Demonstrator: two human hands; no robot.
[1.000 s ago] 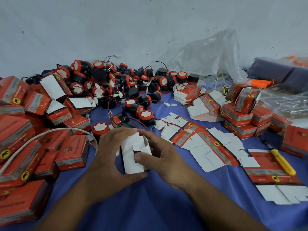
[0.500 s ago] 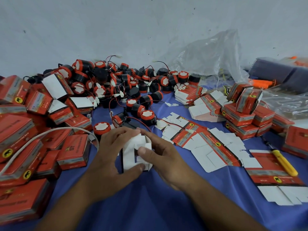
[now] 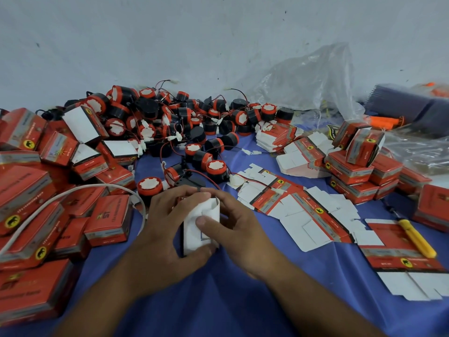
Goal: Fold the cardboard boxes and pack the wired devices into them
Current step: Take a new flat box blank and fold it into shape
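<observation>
At the lower middle of the frame both hands grasp one partly folded cardboard box (image 3: 192,231), its white inner side facing the camera, held just above the blue-covered bench (image 3: 218,302). The left hand (image 3: 162,227) curls round the box's left side, with its thumb under the bottom edge. The right hand (image 3: 239,233) wraps the right side, thumb pressed onto the white front flap and fingers over the top. Just beyond the hands, from the middle to the upper left of the frame, lies the heap of wired devices (image 3: 170,122): red-and-black round units with thin red and black leads. Flat box blanks (image 3: 303,215) are spread to the right of the hands. Folded red boxes (image 3: 107,220) crowd the left edge, with a white cable (image 3: 73,190) arching over them. More closed boxes (image 3: 352,166) are stacked at the right. A yellow-handled screwdriver (image 3: 416,239) lies on a flat blank at the right edge, and a clear plastic bag (image 3: 303,81) slumps against the wall at the upper right.
</observation>
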